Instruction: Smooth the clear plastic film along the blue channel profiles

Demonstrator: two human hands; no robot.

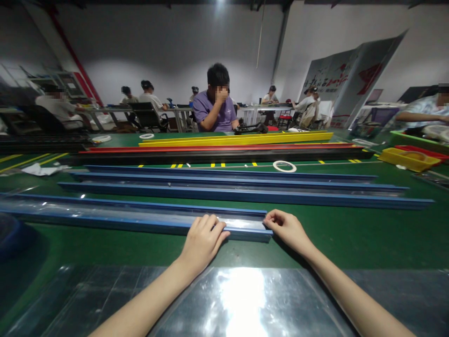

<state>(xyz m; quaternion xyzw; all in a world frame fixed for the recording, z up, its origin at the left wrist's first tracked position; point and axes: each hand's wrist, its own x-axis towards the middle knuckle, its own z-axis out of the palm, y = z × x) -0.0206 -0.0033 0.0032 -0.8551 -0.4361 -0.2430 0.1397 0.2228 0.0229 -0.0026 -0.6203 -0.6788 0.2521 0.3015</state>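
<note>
A long blue channel rail (133,215) lies across the green table in front of me, with a clear shiny strip along its trough. My left hand (202,239) rests on the rail near its right end, fingers curled over the front edge. Pinching the very right end of that rail is my right hand (286,226), fingers closed on its tip.
Two more blue rails (245,189) lie parallel behind, then black, red and yellow rails (238,139). White tape rings (284,166) sit on the green table (351,234). A yellow tray (409,159) stands at right. A glossy sheet (238,299) lies near me. A person sits opposite; others work behind.
</note>
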